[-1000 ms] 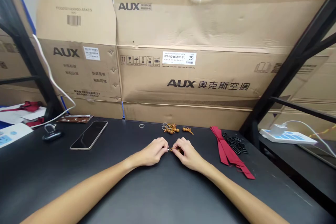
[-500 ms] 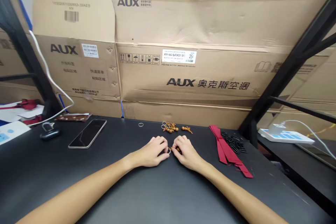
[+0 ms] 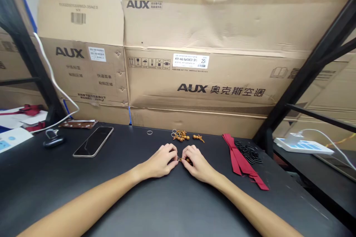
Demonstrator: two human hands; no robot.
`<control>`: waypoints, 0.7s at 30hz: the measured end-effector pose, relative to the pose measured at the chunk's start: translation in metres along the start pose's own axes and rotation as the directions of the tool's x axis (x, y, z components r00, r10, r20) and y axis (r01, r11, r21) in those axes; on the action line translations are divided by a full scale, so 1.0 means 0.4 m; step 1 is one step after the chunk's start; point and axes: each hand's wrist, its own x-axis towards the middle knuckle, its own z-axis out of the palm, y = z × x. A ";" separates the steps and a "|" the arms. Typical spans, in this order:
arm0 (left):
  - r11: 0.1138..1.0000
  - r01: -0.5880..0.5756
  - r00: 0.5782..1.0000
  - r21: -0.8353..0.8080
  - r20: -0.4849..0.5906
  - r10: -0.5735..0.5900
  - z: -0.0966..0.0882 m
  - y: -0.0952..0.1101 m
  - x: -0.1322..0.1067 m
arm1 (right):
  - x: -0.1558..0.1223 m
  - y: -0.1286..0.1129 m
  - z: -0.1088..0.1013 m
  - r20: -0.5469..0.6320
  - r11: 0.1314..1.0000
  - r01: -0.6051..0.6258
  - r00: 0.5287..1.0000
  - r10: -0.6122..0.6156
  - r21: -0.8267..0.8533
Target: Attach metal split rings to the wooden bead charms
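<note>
Together, left hand and right hand pinching a small wooden-bead keychain.

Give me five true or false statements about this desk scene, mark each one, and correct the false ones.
1. The left hand and right hand both pinch a small brown bead piece. True.
2. The phone lies face down. False: the phone lies screen up on the black desk.
3. A red ribbon lies to the right of the hands. True.
4. The loose brown beads sit on top of a cardboard carton. False: the loose brown beads lie on the desk, in front of the carton.
5. A single metal ring lies on the desk, apart from the beads. True.
</note>
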 end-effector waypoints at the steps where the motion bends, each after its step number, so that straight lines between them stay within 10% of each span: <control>1: 1.000 -0.004 1.000 -0.005 0.009 0.004 -0.001 0.000 0.000 | 0.001 0.001 0.001 -0.009 1.000 -0.025 1.000 0.025 -0.015; 21: 0.997 0.021 1.000 -0.071 0.024 -0.020 -0.005 0.000 -0.001 | 0.002 0.005 0.002 -0.038 0.998 -0.063 0.997 0.063 -0.019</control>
